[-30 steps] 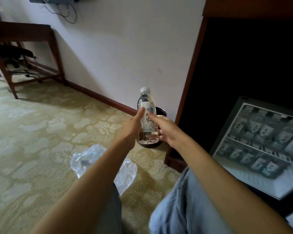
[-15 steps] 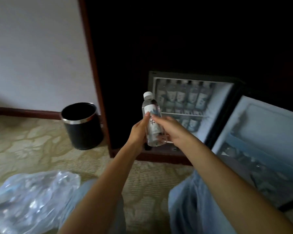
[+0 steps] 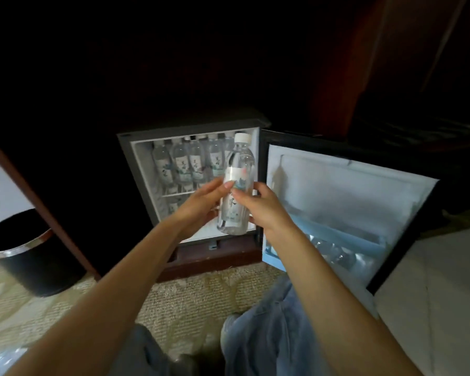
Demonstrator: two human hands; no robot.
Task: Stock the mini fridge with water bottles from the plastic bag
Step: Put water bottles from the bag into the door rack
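Water bottle (image 3: 236, 185) stands upright, cap up, at frame centre, gripped between left hand (image 3: 201, 204) and right hand (image 3: 263, 210), just before the open mini fridge (image 3: 141, 169).

bottle (image 3: 235, 185): clear glossy plastic | bin (image 3: 30, 256): matt black, metal rim

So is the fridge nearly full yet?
Getting there. A row of bottles already fills the top shelf of the mini fridge, with more below. The left hand and right hand hold one water bottle before the open door. The plastic bag lies at bottom left; what's left inside is unclear.
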